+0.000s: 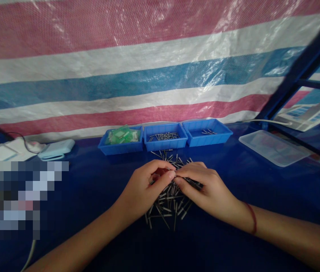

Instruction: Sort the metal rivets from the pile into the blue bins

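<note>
A loose pile of thin metal blind rivets (169, 202) lies on the blue table, partly covered by my hands. Over the pile, my left hand (145, 187) is closed in a pinch, thumb against forefinger. My right hand (209, 187) pinches too, and its fingertips meet those of the left. Between them shows a small silvery bit, apparently a blind rivet, mostly hidden by the fingers. Just behind the pile stands a blue bin (165, 144) with more rivets in it. The right-hand blue bin (209, 140) holds a few rivets.
At the left of the row, another blue bin (121, 148) contains green and clear plastic packets. A clear plastic lid (274, 148) lies at the right. A light-blue case (56, 149) rests at the left, near a pixelated area. Behind everything hangs a striped sheet (160, 81).
</note>
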Action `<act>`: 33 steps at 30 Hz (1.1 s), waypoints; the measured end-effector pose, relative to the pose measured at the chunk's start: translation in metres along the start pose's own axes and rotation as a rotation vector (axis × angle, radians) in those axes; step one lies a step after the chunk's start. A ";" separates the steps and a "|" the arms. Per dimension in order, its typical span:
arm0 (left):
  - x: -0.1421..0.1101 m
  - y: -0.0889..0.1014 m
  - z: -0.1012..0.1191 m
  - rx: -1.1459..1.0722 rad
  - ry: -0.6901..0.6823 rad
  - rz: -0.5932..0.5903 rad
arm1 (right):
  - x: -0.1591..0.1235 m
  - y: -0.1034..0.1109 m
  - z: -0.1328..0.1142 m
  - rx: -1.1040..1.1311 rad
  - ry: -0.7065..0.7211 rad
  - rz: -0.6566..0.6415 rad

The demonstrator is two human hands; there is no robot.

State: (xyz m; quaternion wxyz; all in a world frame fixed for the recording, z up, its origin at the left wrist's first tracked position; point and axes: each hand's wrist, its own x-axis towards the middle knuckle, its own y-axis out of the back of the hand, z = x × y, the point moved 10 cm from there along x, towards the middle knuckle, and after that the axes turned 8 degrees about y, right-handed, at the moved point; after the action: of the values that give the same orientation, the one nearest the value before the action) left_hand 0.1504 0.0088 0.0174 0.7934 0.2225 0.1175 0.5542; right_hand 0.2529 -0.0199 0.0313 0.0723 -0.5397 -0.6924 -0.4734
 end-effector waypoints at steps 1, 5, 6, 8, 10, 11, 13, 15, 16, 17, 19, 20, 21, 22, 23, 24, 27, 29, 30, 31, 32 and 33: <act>0.000 0.000 0.000 -0.001 -0.003 -0.003 | -0.001 0.001 0.001 -0.002 0.000 0.010; -0.001 0.000 -0.001 -0.002 -0.011 -0.004 | -0.002 0.003 0.003 -0.010 -0.006 0.044; -0.001 0.000 -0.001 -0.001 -0.013 -0.001 | -0.002 0.004 0.003 -0.010 -0.008 0.051; -0.001 0.001 0.000 -0.003 -0.013 0.002 | -0.001 0.006 0.004 -0.012 -0.018 0.067; -0.001 0.001 0.000 -0.009 -0.013 0.004 | 0.000 0.008 0.005 -0.017 -0.036 0.082; -0.001 0.001 0.001 -0.012 -0.014 0.004 | 0.000 0.008 0.006 -0.018 -0.048 0.084; 0.000 0.002 0.002 -0.010 -0.016 0.009 | 0.001 0.009 0.008 -0.016 -0.070 0.083; 0.000 0.003 0.002 0.002 -0.019 0.017 | 0.001 0.010 0.009 -0.010 -0.082 0.089; 0.000 0.003 0.002 0.010 -0.019 0.019 | 0.001 0.011 0.009 -0.003 -0.083 0.096; 0.001 0.003 0.001 0.015 -0.020 0.022 | 0.001 0.013 0.009 0.006 -0.081 0.109; 0.001 0.003 -0.001 0.027 -0.020 0.022 | 0.001 0.017 0.007 0.019 -0.070 0.136; 0.001 0.002 -0.002 0.033 -0.019 0.020 | 0.001 0.019 0.006 0.021 -0.061 0.146; 0.002 0.002 -0.002 0.044 -0.017 0.017 | 0.001 0.020 0.004 0.017 -0.050 0.153; 0.002 0.001 -0.003 0.057 -0.016 0.010 | 0.001 0.021 0.002 0.011 -0.033 0.156; 0.002 0.000 -0.004 0.072 -0.013 0.001 | 0.001 0.022 -0.001 0.003 -0.014 0.155; 0.002 -0.002 -0.004 0.086 -0.010 -0.011 | 0.001 0.022 -0.004 -0.003 0.010 0.151; 0.001 -0.008 -0.004 0.121 -0.011 -0.070 | 0.002 0.021 -0.016 -0.041 0.109 0.118; -0.001 -0.009 -0.003 0.125 -0.023 -0.068 | 0.005 0.022 -0.022 -0.104 0.177 0.085; -0.001 -0.007 -0.003 0.117 -0.029 -0.043 | 0.007 0.024 -0.023 -0.148 0.199 0.082; -0.001 -0.003 -0.004 0.104 -0.031 -0.006 | 0.010 0.030 -0.019 -0.202 0.202 0.096; 0.000 0.001 -0.005 0.090 -0.031 0.033 | 0.013 0.040 -0.013 -0.268 0.187 0.133; 0.000 0.004 -0.006 0.080 -0.030 0.064 | 0.016 0.052 -0.004 -0.341 0.158 0.186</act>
State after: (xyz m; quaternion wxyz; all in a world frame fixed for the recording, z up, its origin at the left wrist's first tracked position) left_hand 0.1444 0.0114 0.0144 0.7675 0.2661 0.1203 0.5707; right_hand 0.2875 -0.0135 0.0732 0.0774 -0.5668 -0.5415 -0.6160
